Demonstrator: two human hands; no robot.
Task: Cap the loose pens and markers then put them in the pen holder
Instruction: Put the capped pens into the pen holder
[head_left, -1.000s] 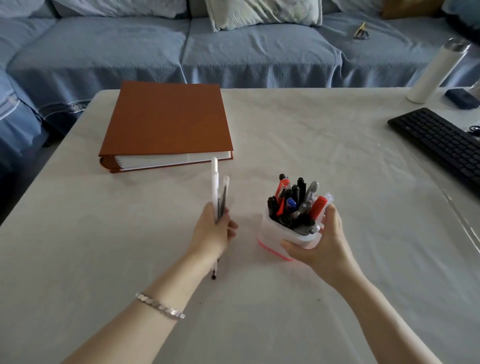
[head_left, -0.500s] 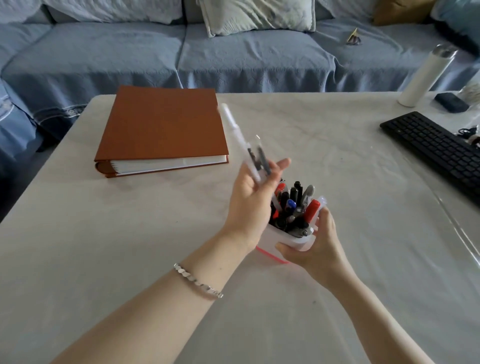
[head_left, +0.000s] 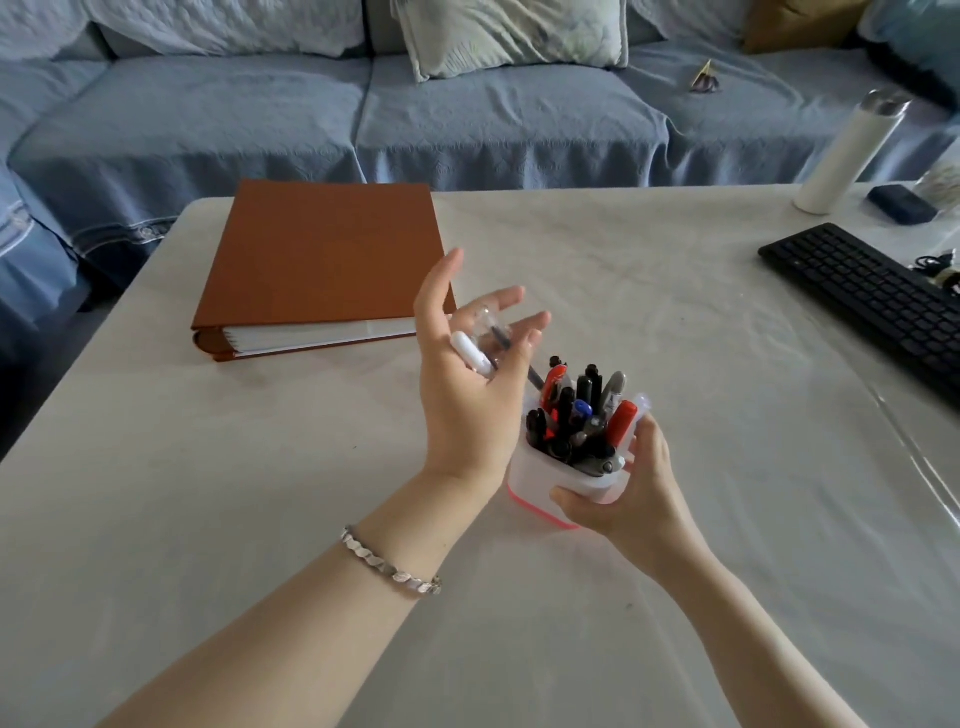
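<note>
Left hand (head_left: 467, 384) is hovering at centre frame, palm up, fingers spreading wide; two pens (head_left: 485, 345) (one white-capped, one clear-bodied) are lying loose across the palm and fingers, tips pointing down-right toward the pen holder (head_left: 558, 478). Compared with a second ago, when this hand was gripping both pens upright over the counter (head_left: 260, 493) to the left of the holder, it has swung over and is now tilting them so the dark tip of one is just reaching the holder's far-left rim. Grip has changed from a closed fist to an open cradle, so I judge the pens are being released or slid in rather than placed. Right hand (head_left: 628, 499) is wrapping the holder from the lower right, thumb along the front wall, fingers behind, pressing it steady; holder is sitting at lower centre, tilting slightly toward the camera. It is already crowded with capped markers (head_left: 582, 415) (red, black, blue, grey). Both pens appear capped, though blur is making that uncertain. No other loose pens are showing on the counter, so the task is looking close to finished. Risk: with little free space, the pens could glance off the markers and fall outside.
</note>
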